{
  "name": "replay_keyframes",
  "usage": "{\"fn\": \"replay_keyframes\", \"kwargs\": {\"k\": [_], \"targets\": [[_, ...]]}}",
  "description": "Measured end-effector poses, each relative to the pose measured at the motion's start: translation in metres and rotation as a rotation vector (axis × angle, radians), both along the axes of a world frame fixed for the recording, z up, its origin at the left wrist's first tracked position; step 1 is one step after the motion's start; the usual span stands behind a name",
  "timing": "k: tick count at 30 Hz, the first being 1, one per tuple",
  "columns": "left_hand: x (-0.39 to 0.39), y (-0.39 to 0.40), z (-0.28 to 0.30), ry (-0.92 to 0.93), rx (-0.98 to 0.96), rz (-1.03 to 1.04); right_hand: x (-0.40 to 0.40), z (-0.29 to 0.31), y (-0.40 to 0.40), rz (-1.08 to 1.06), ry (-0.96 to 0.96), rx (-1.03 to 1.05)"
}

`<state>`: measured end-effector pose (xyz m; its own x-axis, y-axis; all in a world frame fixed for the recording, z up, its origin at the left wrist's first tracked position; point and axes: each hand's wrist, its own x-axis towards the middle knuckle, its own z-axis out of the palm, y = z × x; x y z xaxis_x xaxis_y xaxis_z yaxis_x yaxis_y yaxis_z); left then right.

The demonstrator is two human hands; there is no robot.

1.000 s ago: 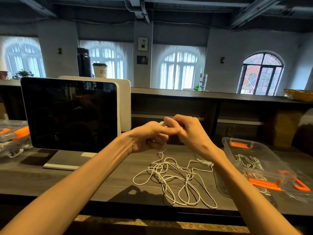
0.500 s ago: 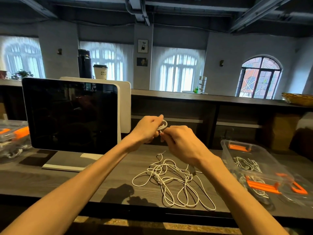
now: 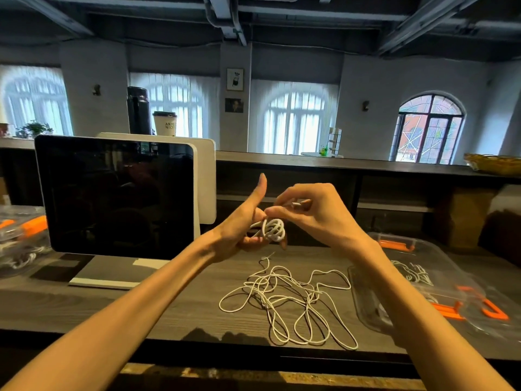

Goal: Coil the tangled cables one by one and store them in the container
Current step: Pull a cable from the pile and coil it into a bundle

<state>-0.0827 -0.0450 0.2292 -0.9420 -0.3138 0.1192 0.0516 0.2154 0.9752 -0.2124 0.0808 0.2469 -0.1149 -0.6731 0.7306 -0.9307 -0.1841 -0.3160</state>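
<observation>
coiling is under way: left hand (image 3: 242,230) curls its fingers round a small white coil (image 3: 271,230), thumb raised, while right hand (image 3: 315,213) pinches the cable end (image 3: 296,205) just above it. next likely a tuck of that end, then a carry right to the clear container (image 3: 417,249). tangled cables (image 3: 284,297) lie on the near table (image 3: 169,311) below.

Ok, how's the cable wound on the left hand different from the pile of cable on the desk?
The wound cable sits in tight small loops round the left hand; the cable pile sprawls in wide, loose, crossing loops. The wound cable is held up in the air, and the right hand pinches its end; the pile lies flat on the desk, untouched. Both are thin and white.
</observation>
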Motion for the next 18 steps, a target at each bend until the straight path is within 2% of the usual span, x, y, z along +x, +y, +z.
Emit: {"fn": "replay_keyframes", "kwargs": {"k": [3,5,6,10,15,18], "targets": [[0.003,0.004,0.001,0.053,-0.007,-0.122,-0.006,-0.01,0.001,0.006,-0.206,-0.002],[-0.001,0.004,-0.002,0.117,-0.12,-0.099,-0.01,-0.018,-0.001,-0.031,-0.219,-0.017],[-0.004,0.002,-0.004,0.143,-0.143,-0.055,-0.012,-0.023,-0.002,-0.061,-0.182,-0.012],[-0.018,-0.011,-0.012,0.189,-0.026,0.157,-0.007,-0.035,-0.004,-0.186,0.007,0.024],[-0.028,-0.014,-0.02,0.186,-0.133,0.295,0.011,-0.042,-0.007,-0.249,0.158,0.173],[-0.034,-0.021,-0.024,0.177,-0.242,0.394,0.022,-0.044,-0.005,-0.241,0.233,0.189]]}}
